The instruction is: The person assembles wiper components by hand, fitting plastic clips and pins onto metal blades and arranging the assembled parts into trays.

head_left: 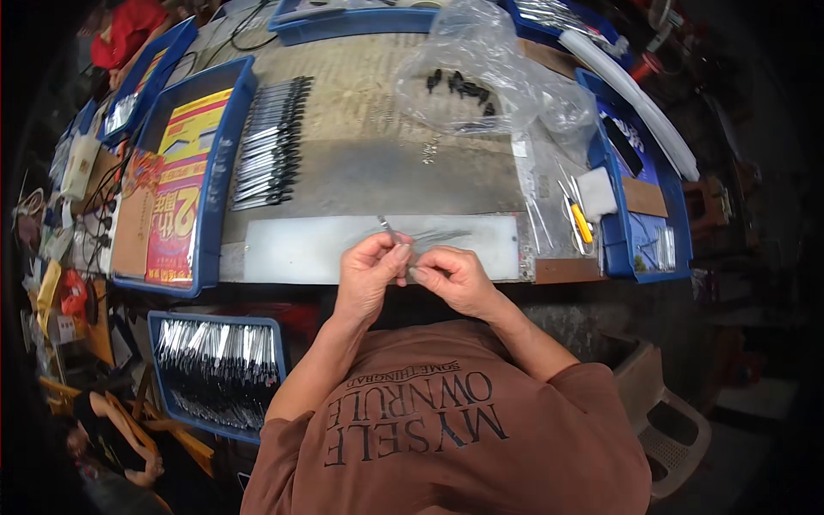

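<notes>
Just above the near edge of the workbench, my left hand (374, 266) pinches a slim silver metal piece (385, 227), its upper end poking out past the fingers. Close beside it, my right hand (455, 279) has thumb and forefinger pressed together; whatever lies between them is too small to make out. Both hands are over a whitish translucent strip (296, 249) along the bench front. Thin grey wires (446, 234) lie on that strip behind my fingers. Farther left, a row of slim silver rods with black ends (270, 146) rests on the bench.
Blue trays stand at left (210, 189), right (614, 227) and far side (352, 27). Near the right tray are a clear plastic bag (468, 60), small black parts (463, 86) and a yellow-handled tool (581, 225). Below left, a blue crate (154, 343) holds many rods. A chair (669, 429) stands lower right.
</notes>
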### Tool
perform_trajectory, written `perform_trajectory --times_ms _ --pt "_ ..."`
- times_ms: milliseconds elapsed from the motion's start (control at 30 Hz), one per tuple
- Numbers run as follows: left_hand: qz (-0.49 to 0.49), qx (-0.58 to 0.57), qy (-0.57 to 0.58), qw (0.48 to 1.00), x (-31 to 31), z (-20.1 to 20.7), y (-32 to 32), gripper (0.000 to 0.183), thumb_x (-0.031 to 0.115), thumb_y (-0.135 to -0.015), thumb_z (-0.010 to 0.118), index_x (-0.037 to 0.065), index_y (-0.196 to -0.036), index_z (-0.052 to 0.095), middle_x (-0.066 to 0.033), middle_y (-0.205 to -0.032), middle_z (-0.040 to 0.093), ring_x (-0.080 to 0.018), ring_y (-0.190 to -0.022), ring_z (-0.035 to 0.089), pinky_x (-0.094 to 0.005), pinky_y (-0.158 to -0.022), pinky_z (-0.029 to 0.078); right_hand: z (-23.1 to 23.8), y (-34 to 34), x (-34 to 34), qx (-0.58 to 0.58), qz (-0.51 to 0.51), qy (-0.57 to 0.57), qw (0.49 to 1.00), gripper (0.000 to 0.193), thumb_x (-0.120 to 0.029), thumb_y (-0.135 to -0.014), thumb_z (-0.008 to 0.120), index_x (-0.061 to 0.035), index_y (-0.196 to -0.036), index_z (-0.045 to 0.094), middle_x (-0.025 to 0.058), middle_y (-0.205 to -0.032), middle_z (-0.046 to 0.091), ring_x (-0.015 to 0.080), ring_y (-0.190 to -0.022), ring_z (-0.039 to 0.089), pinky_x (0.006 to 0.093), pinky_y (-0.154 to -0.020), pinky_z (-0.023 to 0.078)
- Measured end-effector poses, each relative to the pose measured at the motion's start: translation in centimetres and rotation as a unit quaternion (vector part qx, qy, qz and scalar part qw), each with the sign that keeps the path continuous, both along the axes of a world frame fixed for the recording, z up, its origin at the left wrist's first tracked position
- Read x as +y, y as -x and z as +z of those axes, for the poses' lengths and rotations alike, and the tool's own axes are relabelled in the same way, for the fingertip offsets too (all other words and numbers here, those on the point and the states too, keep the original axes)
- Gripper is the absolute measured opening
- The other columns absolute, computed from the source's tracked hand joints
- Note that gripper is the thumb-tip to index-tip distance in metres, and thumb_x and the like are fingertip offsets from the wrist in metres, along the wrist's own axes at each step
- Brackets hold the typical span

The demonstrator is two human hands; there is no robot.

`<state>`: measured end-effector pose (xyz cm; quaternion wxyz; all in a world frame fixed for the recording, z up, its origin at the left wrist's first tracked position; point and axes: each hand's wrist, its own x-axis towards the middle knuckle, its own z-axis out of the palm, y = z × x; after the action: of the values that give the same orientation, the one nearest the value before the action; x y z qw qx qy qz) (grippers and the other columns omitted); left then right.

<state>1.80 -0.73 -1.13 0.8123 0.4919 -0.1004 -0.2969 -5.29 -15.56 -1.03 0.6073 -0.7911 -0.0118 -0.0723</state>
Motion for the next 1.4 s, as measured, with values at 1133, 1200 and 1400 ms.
perform_trajectory --times_ms 1133,1200,1400 --pt "-0.015 -0.061 -0.036 0.997 -0.3 0.7 0.2 0.011 0.010 -0.085 0.059 -0.001 -0.085 0.060 -0.0062 -0.078 0.059 -0.0095 -0.062 0.052 -0.0216 -0.056 0.045 2.8 3.1 -8.3 0.067 -0.137 -0.123 0.981 0.013 -0.013 -0.088 0.054 -0.0019 -0.084 0.050 -0.0013 -0.072 0.053 0.0043 -0.064 0.044 0.0198 -0.057 0.036" --pt "-0.013 -0.056 -0.036 0.998 -0.8 0.7 0.5 0.012 0.010 -0.085 0.059 -0.002 -0.086 0.061 -0.0052 -0.078 0.059 -0.0098 -0.064 0.053 -0.0221 -0.057 0.046 2.9 2.8 -6.6 0.074 -0.105 -0.130 0.983 0.013 -0.015 -0.088 0.055 -0.0029 -0.084 0.051 -0.0015 -0.072 0.053 0.0033 -0.064 0.043 0.0185 -0.057 0.036" --pt "-0.014 0.020 0.027 0.999 -2.1 0.7 1.1 0.014 0.011 -0.084 0.061 -0.001 -0.090 0.062 -0.0021 -0.073 0.057 -0.0079 -0.060 0.053 -0.0214 -0.056 0.046 1.6 1.7 -1.3 0.034 -0.096 -0.162 0.981 0.012 -0.008 -0.085 0.059 -0.0027 -0.083 0.048 -0.0035 -0.072 0.049 0.0017 -0.066 0.044 0.0164 -0.057 0.037"
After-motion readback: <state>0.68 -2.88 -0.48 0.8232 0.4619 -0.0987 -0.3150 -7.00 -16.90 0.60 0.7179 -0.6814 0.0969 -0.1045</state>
